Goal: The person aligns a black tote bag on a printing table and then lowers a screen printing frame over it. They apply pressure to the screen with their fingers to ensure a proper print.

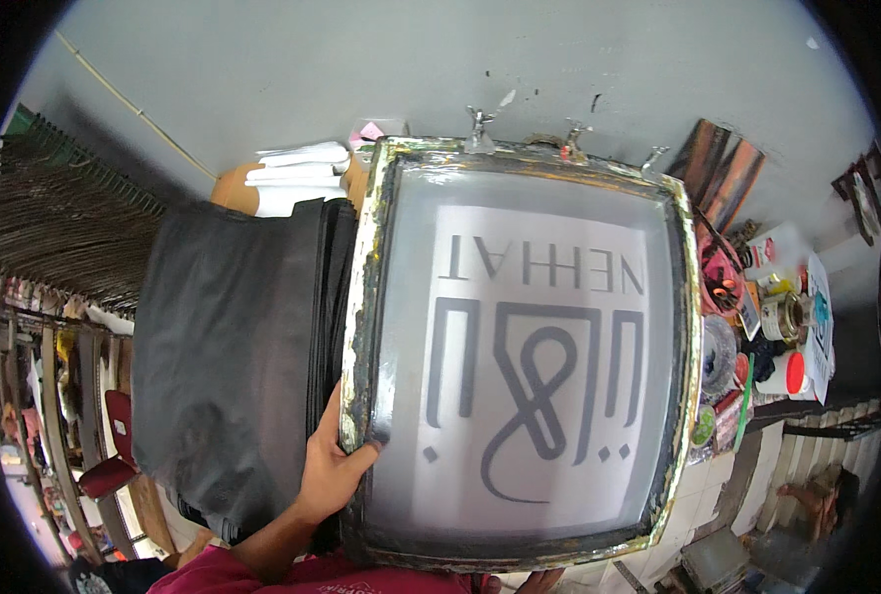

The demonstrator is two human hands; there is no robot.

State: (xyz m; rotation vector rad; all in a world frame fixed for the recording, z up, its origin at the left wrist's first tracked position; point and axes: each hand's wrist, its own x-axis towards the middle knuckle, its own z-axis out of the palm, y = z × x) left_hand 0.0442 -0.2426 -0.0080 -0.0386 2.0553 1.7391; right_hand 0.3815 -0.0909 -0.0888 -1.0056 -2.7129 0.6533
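Note:
A large screen printing frame (688,376) with worn, paint-crusted edges fills the middle, tilted up in front of me. Dark lettering and a looping design show through its pale mesh. My left hand (340,469) is closed on its left edge near the lower corner, thumb over the front and fingers along the side. Of my right hand (541,582) only a sliver of skin shows below the frame's lower edge; its fingers are hidden. Just left of the frame lies a thick stack of black fabric bags (228,366), beside my left forearm.
Metal hinge clamps (479,129) stand behind the frame's far edge, near the grey wall. White folded stacks (302,168) sit at the back left. Jars, tubs and a pink basket (720,277) crowd the right. A dark rack (54,208) and a red chair (114,445) are at left.

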